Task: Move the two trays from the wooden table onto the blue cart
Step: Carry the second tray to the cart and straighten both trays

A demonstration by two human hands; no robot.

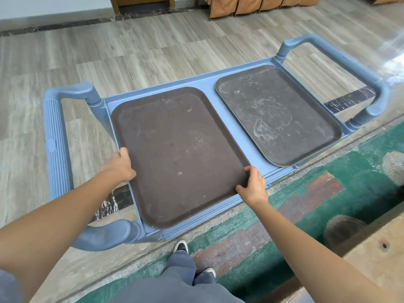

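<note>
A brown tray (175,154) lies on the left half of the blue cart (209,84). My left hand (120,167) grips its left edge and my right hand (253,184) grips its right edge near the front corner. A second, greyer and scuffed tray (277,114) rests flat on the cart's right half, apart from the first. Neither hand touches that one.
The cart has ribbed handles at the left (54,149) and right (354,62) ends. A corner of the wooden table (376,248) shows at the lower right. A green and red rug (284,215) lies under my feet. Brown chairs (251,5) stand by the far wall.
</note>
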